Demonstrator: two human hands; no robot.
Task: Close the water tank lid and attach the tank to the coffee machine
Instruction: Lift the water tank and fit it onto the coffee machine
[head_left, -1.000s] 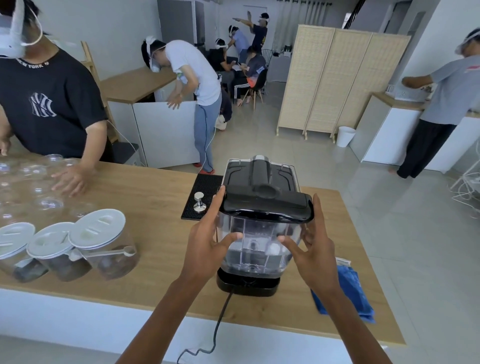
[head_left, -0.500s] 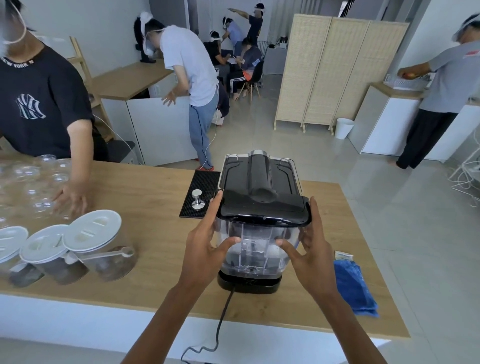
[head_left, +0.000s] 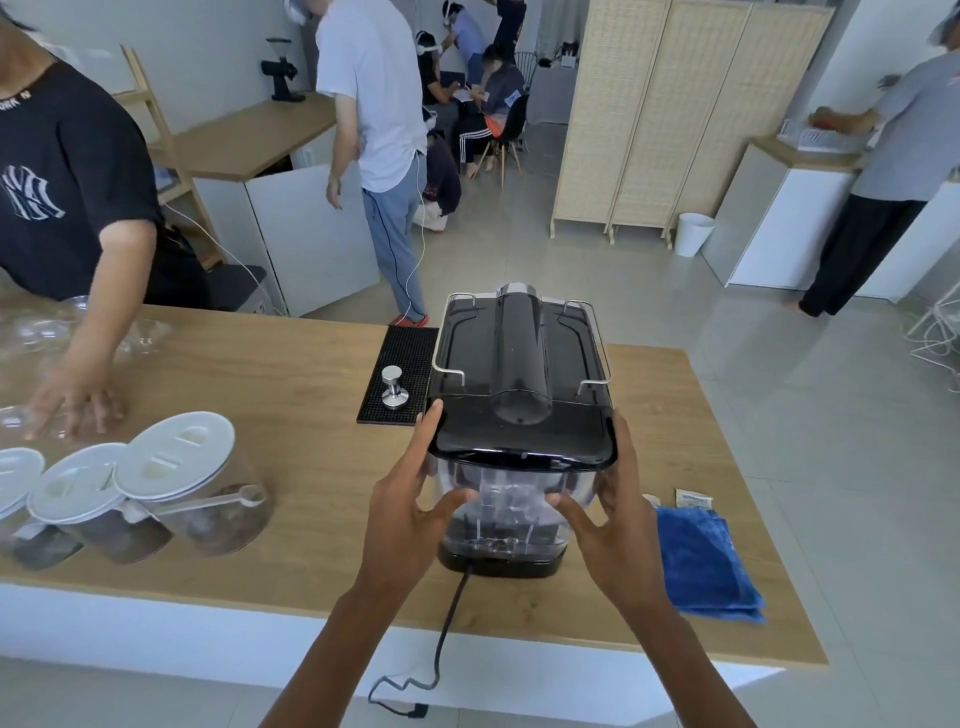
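Note:
A clear water tank (head_left: 506, 506) with a black lid (head_left: 524, 441) lying shut on top stands at the near, rear side of the black coffee machine (head_left: 519, 353) on the wooden counter. The tank's bottom sits on the machine's black base (head_left: 501, 564). My left hand (head_left: 410, 509) clasps the tank's left side and my right hand (head_left: 615, 512) clasps its right side, thumbs across the near face.
A black mat (head_left: 402, 364) with a metal tamper (head_left: 393, 387) lies left of the machine. A blue cloth (head_left: 704, 564) lies to the right. Three white-lidded jars (head_left: 171, 478) stand at the left. Another person's hand (head_left: 72, 402) rests on the counter. A power cord (head_left: 447, 623) hangs over the near edge.
The tank has come down between my hands, and its lid now sits level with the machine's top. My view has tilted downward.

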